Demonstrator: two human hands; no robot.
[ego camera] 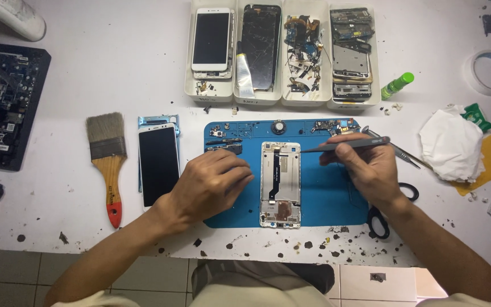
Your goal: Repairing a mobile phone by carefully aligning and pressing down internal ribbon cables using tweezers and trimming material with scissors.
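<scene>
Head view: our right hand (367, 165) pinches tweezers (336, 146) over the open phone (280, 185); our left hand (211, 185), loosely curled, rests beside the phone.

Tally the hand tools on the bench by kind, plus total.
Tweezers, in the right hand: 1
Paintbrush: 1
Scissors: 1
Screwdriver: 1
Total: 4
The left hand holds no tool; it rests by the opened phone.
</scene>
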